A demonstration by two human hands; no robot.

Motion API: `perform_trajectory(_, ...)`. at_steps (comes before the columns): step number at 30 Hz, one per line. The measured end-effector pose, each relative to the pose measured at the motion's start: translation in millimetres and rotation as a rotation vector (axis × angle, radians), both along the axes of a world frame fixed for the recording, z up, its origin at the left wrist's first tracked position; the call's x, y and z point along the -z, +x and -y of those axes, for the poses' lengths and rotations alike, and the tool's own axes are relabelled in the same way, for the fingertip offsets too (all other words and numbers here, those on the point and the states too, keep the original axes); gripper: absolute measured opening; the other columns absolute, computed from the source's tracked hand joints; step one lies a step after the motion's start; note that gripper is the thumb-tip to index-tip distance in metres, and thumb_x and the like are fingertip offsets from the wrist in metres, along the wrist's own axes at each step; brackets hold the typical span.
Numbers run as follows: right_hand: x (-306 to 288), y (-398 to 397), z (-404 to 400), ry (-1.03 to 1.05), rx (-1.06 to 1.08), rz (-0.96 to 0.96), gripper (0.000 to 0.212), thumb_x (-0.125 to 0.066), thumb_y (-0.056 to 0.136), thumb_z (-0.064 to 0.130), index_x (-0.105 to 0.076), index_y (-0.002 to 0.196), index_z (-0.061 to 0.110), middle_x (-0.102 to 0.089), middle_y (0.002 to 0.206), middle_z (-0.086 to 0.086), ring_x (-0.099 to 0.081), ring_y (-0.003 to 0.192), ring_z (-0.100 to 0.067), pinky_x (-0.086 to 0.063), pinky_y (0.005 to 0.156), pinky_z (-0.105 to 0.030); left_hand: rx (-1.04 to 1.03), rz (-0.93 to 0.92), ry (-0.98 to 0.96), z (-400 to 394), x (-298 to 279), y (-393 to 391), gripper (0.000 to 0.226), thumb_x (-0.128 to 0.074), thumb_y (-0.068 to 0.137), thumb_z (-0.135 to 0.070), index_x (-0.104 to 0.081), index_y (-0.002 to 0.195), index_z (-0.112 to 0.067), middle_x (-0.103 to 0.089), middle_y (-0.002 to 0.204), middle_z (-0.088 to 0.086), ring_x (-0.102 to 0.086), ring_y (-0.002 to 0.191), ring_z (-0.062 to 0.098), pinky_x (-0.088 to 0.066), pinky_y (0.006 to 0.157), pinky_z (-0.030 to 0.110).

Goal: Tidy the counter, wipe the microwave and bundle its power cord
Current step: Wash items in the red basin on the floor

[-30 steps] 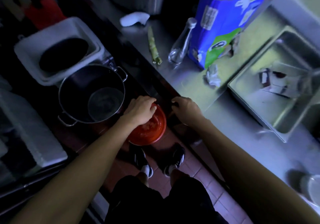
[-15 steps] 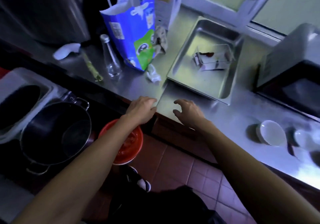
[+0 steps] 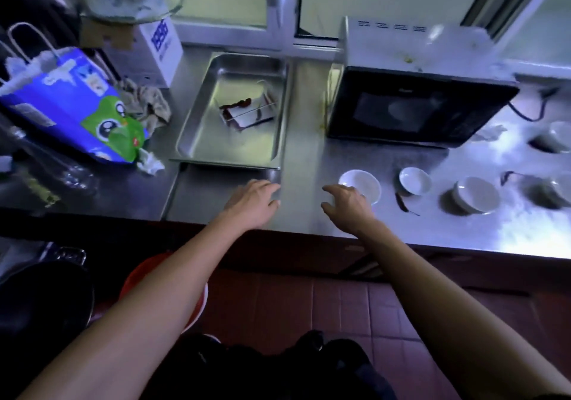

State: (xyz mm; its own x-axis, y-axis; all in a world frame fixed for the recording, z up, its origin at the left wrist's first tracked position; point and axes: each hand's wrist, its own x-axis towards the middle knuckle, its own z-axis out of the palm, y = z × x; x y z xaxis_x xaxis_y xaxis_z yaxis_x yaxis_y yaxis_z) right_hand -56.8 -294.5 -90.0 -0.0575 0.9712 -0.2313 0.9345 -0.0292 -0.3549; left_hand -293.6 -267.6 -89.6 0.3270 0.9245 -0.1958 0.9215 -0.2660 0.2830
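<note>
Reaching for the dishes

Our right hand (image 3: 346,206), fingers loosely spread and empty, hovers at the nearest white saucer (image 3: 360,185) just beyond; our left hand (image 3: 251,203), flat and empty, lies farther off, below the tray (image 3: 197,140).

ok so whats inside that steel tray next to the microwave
The steel tray holds a clear plastic container with dark reddish scraps on it. What lies under that container is covered and cannot be seen.
</note>
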Motion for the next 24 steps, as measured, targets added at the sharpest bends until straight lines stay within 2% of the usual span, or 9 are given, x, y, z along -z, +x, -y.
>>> perform_trajectory(3, 0.1, 52.0, 21.5, 0.026, 0.082, -0.046, 0.041, -0.055, 0.093, 0.027, -0.059, 0.133, 0.016, -0.060, 0.138, -0.007, -0.053, 0.123, -0.036, -0.047, 0.096, -0.046, 0.085, -0.055, 0.011, 3.4, -10.9, 56.3, 0.046, -0.049, 0.098, -0.043, -0.049, 0.141, -0.026, -0.049, 0.147, -0.002, -0.042, 0.136, 0.023, -0.037, 0.108, 0.040)
perform_trajectory(7, -2.6, 116.2, 45.4, 0.047, 0.174, -0.082, 0.049, -0.056, 0.094, 0.029, -0.052, 0.141, 0.017, -0.054, 0.145, -0.004, -0.047, 0.133, -0.032, -0.039, 0.109, -0.045, 0.223, -0.101, 0.023, 4.2, -24.8, 126.6, 0.048, -0.046, 0.099, -0.042, -0.044, 0.144, -0.026, -0.046, 0.149, -0.001, -0.040, 0.137, 0.023, -0.036, 0.108, 0.039)
perform_trajectory(10, -5.3, 158.2, 61.6, 0.044, 0.276, -0.107, 0.051, -0.057, 0.094, 0.032, -0.050, 0.143, 0.021, -0.052, 0.147, -0.003, -0.048, 0.132, -0.030, -0.042, 0.104, -0.044, 0.302, -0.111, 0.034, 3.7, -34.2, 177.7, 0.047, -0.045, 0.099, -0.040, -0.043, 0.145, -0.027, -0.044, 0.151, -0.003, -0.039, 0.136, 0.022, -0.037, 0.106, 0.040)
perform_trajectory(13, -0.3, 197.2, 84.2, 0.079, 0.380, -0.154, 0.048, -0.059, 0.093, 0.029, -0.054, 0.139, 0.016, -0.058, 0.141, -0.004, -0.051, 0.128, -0.031, -0.045, 0.103, -0.045, 0.387, -0.095, 0.039, 5.5, -37.6, 228.2, 0.046, -0.047, 0.099, -0.037, -0.045, 0.143, -0.026, -0.045, 0.150, -0.004, -0.041, 0.135, 0.023, -0.038, 0.105, 0.038)
perform_trajectory(17, 8.8, 243.0, 114.6, 0.058, 0.501, -0.166, 0.048, -0.058, 0.094, 0.029, -0.054, 0.139, 0.014, -0.056, 0.143, -0.004, -0.050, 0.131, -0.029, -0.043, 0.105, -0.044, 0.519, -0.080, 0.001, 5.2, -28.5, 290.4, 0.048, -0.047, 0.098, -0.041, -0.045, 0.143, -0.026, -0.048, 0.145, -0.003, -0.042, 0.133, 0.023, -0.039, 0.106, 0.042)
perform_trajectory(21, 12.4, 280.7, 131.1, 0.049, 0.649, -0.195, 0.046, -0.056, 0.093, 0.032, -0.055, 0.137, 0.019, -0.057, 0.141, 0.001, -0.061, 0.115, -0.024, -0.050, 0.096, -0.044, 0.602, -0.073, -0.013, 6.0, -19.9, 345.0, 0.047, -0.047, 0.098, -0.042, -0.045, 0.143, -0.027, -0.047, 0.147, -0.003, -0.040, 0.135, 0.023, -0.036, 0.107, 0.044)
perform_trajectory(24, 14.7, 306.1, 134.1, 0.055, 0.724, -0.218, 0.045, -0.055, 0.091, 0.031, -0.058, 0.134, 0.018, -0.059, 0.139, 0.000, -0.063, 0.113, -0.022, -0.051, 0.096, -0.043, 0.662, -0.053, -0.037, -1.6, -11.3, 383.0, 0.048, -0.048, 0.098, -0.042, -0.045, 0.143, -0.026, -0.047, 0.147, -0.002, -0.040, 0.136, 0.023, -0.037, 0.108, 0.044)
